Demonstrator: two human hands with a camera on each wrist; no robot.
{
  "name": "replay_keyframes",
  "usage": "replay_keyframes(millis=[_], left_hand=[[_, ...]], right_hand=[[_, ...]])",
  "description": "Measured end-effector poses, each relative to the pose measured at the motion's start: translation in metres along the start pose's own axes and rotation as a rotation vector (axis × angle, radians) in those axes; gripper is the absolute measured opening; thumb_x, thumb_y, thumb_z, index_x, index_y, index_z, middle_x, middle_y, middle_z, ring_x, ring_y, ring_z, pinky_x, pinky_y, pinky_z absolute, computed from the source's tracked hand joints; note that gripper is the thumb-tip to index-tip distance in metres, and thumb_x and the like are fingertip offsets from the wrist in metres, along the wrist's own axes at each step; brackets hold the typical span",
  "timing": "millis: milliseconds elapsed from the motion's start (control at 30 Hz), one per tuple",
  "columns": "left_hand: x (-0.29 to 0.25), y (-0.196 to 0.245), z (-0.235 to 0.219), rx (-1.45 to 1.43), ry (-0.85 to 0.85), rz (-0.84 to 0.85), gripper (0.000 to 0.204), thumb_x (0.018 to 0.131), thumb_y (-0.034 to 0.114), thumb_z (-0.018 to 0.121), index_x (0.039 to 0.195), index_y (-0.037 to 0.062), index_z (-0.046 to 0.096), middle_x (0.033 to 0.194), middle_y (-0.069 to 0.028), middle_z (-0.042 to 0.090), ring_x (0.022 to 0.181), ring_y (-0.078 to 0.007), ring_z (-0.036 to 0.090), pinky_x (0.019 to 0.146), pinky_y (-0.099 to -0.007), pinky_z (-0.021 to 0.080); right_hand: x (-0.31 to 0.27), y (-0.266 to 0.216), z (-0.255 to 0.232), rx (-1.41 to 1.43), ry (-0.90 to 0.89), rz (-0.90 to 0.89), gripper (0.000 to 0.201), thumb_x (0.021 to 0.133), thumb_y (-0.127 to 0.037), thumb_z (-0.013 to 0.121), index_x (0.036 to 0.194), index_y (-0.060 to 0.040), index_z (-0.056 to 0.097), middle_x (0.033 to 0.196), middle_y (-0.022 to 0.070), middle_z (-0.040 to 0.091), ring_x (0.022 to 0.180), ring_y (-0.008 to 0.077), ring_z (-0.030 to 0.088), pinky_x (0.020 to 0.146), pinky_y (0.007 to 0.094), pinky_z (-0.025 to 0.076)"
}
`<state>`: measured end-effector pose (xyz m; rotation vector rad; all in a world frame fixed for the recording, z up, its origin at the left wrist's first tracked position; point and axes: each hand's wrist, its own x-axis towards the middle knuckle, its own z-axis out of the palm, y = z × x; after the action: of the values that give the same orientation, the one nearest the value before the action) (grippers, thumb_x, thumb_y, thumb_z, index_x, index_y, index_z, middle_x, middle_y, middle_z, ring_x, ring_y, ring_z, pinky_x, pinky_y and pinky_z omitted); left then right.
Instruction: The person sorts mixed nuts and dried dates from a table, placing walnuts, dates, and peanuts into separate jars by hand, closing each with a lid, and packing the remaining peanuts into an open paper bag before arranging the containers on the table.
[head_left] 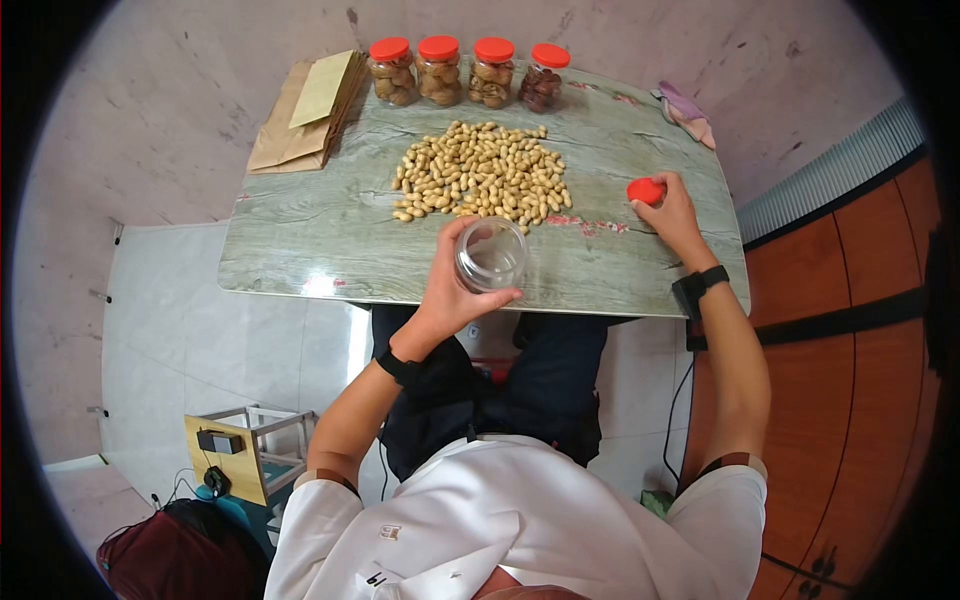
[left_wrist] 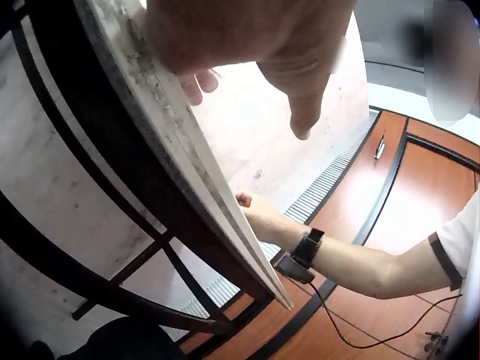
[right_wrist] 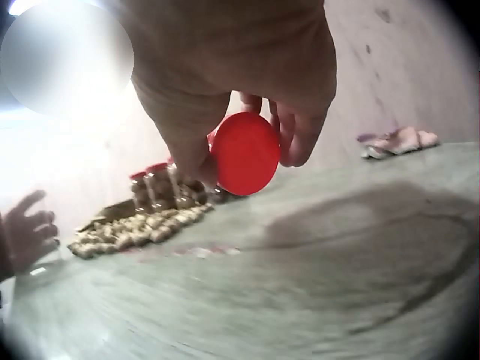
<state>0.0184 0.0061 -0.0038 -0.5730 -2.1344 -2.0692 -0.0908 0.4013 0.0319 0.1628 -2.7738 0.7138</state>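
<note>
Near peanuts (head_left: pixel 482 172), 2 hands (head_left: pixel 448 290) (head_left: pixel 676 213) hold 1 jar (head_left: pixel 492 252) and 1 lid (head_left: pixel 645 190).

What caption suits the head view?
Left hand grips an open, empty jar; right hand holds a red lid; peanuts beyond.

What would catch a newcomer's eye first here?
The heap of peanuts in the middle, most likely. Behind it, four red-lidded jars stand in a row. In front, the left hand grips a clear, lidless jar, while the right hand pinches a red lid further right.
</note>
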Motion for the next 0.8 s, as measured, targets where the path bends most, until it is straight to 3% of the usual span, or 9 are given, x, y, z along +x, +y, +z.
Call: replay_keyframes(millis=[33, 167, 233, 300, 333, 400, 533, 600, 800], left_hand=[[0.002, 0.000, -0.001, 0.020, -0.006, 0.006, 0.110, 0.068, 0.022, 0.100, 0.150, 0.0051, 0.029, 0.141, -0.0127, 0.050, 0.135, -0.0250, 0.051, 0.114, -0.0403, 0.043], [0.011, -0.007, -0.002, 0.008, 0.029, 0.031, 0.108, 0.069, 0.022, 0.100, 0.150, 0.0053, 0.030, 0.140, -0.0123, 0.050, 0.134, -0.0249, 0.051, 0.114, -0.0404, 0.043], [0.013, -0.008, -0.001, -0.019, 0.059, 0.006, 0.107, 0.070, 0.020, 0.099, 0.150, 0.0054, 0.030, 0.140, -0.0121, 0.050, 0.134, -0.0247, 0.051, 0.114, -0.0401, 0.044], [0.014, -0.007, 0.003, -0.034, 0.074, -0.010, 0.107, 0.070, 0.019, 0.099, 0.151, 0.0054, 0.030, 0.140, -0.0121, 0.050, 0.134, -0.0247, 0.052, 0.114, -0.0399, 0.044], [0.015, -0.007, 0.004, -0.046, 0.098, -0.021, 0.107, 0.071, 0.019, 0.098, 0.151, 0.0053, 0.030, 0.140, -0.0121, 0.050, 0.134, -0.0247, 0.052, 0.113, -0.0397, 0.045], [0.017, -0.008, 0.004, -0.021, 0.089, -0.004, 0.107, 0.071, 0.018, 0.098, 0.151, 0.0054, 0.029, 0.140, -0.0124, 0.050, 0.134, -0.0248, 0.052, 0.113, -0.0396, 0.045], [0.019, -0.009, 0.004, 0.026, 0.104, 0.006, 0.106, 0.071, 0.016, 0.097, 0.151, 0.0051, 0.029, 0.140, -0.0129, 0.050, 0.134, -0.0250, 0.053, 0.113, -0.0395, 0.045], [0.021, -0.011, 0.006, 0.030, 0.102, 0.004, 0.106, 0.071, 0.015, 0.097, 0.151, 0.0049, 0.029, 0.141, -0.0130, 0.050, 0.134, -0.0251, 0.052, 0.113, -0.0395, 0.045], [0.025, -0.008, 0.009, 0.011, 0.110, 0.012, 0.102, 0.069, 0.016, 0.098, 0.148, 0.0028, 0.035, 0.137, -0.0153, 0.051, 0.130, -0.0251, 0.053, 0.109, -0.0393, 0.047]], right_hand=[[0.002, 0.003, 0.001, -0.061, -0.027, 0.059, 0.057, 0.080, -0.023, 0.084, 0.125, -0.0026, 0.055, 0.131, 0.0220, 0.058, 0.117, 0.0384, 0.062, 0.096, 0.0450, 0.053], [0.007, -0.010, 0.010, -0.161, -0.014, 0.023, 0.066, 0.080, -0.032, 0.085, 0.130, -0.0022, 0.055, 0.134, 0.0227, 0.058, 0.125, 0.0422, 0.055, 0.105, 0.0486, 0.047], [0.007, -0.043, 0.016, -0.193, 0.140, -0.357, 0.078, 0.081, -0.045, 0.084, 0.139, -0.0023, 0.054, 0.141, 0.0248, 0.054, 0.136, 0.0451, 0.046, 0.114, 0.0519, 0.039], [0.002, -0.080, 0.031, -0.191, 0.006, -0.496, 0.089, 0.084, -0.057, 0.078, 0.148, -0.0037, 0.048, 0.150, 0.0254, 0.047, 0.142, 0.0445, 0.040, 0.118, 0.0538, 0.033], [0.001, -0.094, 0.040, -0.191, 0.011, -0.484, 0.089, 0.084, -0.057, 0.078, 0.148, -0.0037, 0.048, 0.150, 0.0254, 0.047, 0.142, 0.0445, 0.040, 0.118, 0.0538, 0.033], [0.005, -0.117, 0.055, -0.207, -0.086, -0.650, 0.092, 0.087, -0.063, 0.071, 0.154, -0.0062, 0.043, 0.156, 0.0235, 0.041, 0.146, 0.0427, 0.036, 0.121, 0.0541, 0.031], [0.022, -0.124, 0.085, -0.157, -0.120, -0.645, 0.089, 0.087, -0.050, 0.075, 0.158, -0.0110, 0.038, 0.158, 0.0232, 0.037, 0.145, 0.0437, 0.036, 0.120, 0.0539, 0.033], [0.030, -0.128, 0.088, -0.198, -0.209, -0.666, 0.081, 0.089, -0.046, 0.073, 0.155, -0.0121, 0.042, 0.155, 0.0209, 0.041, 0.143, 0.0428, 0.039, 0.118, 0.0532, 0.036], [0.045, -0.130, 0.104, -0.194, -0.166, -0.660, 0.062, 0.087, -0.034, 0.071, 0.141, -0.0101, 0.054, 0.139, 0.0154, 0.051, 0.130, 0.0374, 0.049, 0.107, 0.0496, 0.044]])
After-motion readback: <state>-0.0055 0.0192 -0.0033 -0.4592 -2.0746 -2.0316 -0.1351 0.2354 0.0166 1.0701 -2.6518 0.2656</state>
